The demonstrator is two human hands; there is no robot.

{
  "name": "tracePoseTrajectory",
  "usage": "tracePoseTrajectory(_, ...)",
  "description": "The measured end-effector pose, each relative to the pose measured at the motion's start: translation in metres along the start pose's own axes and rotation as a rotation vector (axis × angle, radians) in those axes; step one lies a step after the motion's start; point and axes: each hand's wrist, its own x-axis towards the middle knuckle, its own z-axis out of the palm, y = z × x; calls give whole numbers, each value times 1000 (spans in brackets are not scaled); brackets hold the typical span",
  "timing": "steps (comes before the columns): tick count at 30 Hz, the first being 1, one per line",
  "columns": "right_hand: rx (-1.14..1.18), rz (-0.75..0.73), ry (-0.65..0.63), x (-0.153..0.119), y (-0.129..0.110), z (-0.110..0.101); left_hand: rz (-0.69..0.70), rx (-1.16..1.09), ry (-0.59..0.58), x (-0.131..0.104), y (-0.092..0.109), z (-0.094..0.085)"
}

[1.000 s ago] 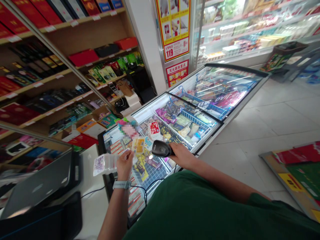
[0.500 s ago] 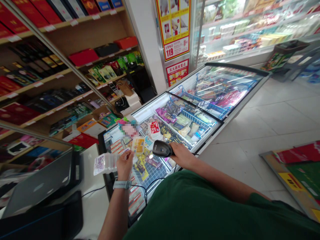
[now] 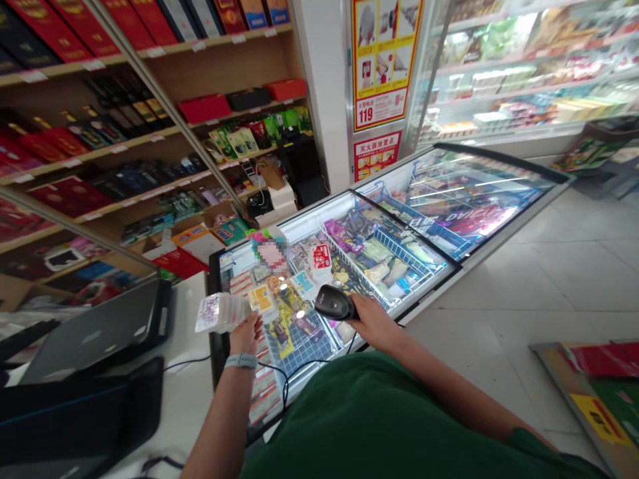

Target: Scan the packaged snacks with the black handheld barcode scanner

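My left hand [image 3: 245, 332], with a watch on its wrist, pinches the near edge of a clear pack with a yellow label [image 3: 262, 299] over the freezer's glass top. Just left of it, a row of clear packs with purple print [image 3: 212, 313] lies at the counter's edge. My right hand [image 3: 369, 319] is wrapped round the handle of a black handheld scanner [image 3: 333, 303], whose head points left. Between the hands and farther back are a blue-labelled pack [image 3: 303, 283] and a red-labelled pack [image 3: 321, 256]. A blurred-out colourful item [image 3: 271, 254] lies near the far edge.
The chest freezer [image 3: 429, 287] stretches away to the right, with bagged goods under its glass. A laptop [image 3: 100, 332] stands on the white counter [image 3: 187, 379] at left. A black cable [image 3: 287, 379] crosses the glass. Stocked shelves [image 3: 164, 143] rise behind.
My left hand has moved left with the yellow-labelled pack, bringing it nearer the purple-printed packs. The blue-labelled pack now shows more fully. The camera view has shifted left.
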Motion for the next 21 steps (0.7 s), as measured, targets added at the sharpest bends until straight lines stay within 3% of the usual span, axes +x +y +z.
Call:
tracePoseTrajectory(7,-5,-5,14,3,-1,10,-202,-38,43,22,-13,-5)
tracePoseTrajectory(14,5,4,5,5,-2,14,-223,-19,66,32,-15,-3)
tracePoseTrajectory(21,19,-15,12,5,-1,14,-247,-20,95,26,-15,-1)
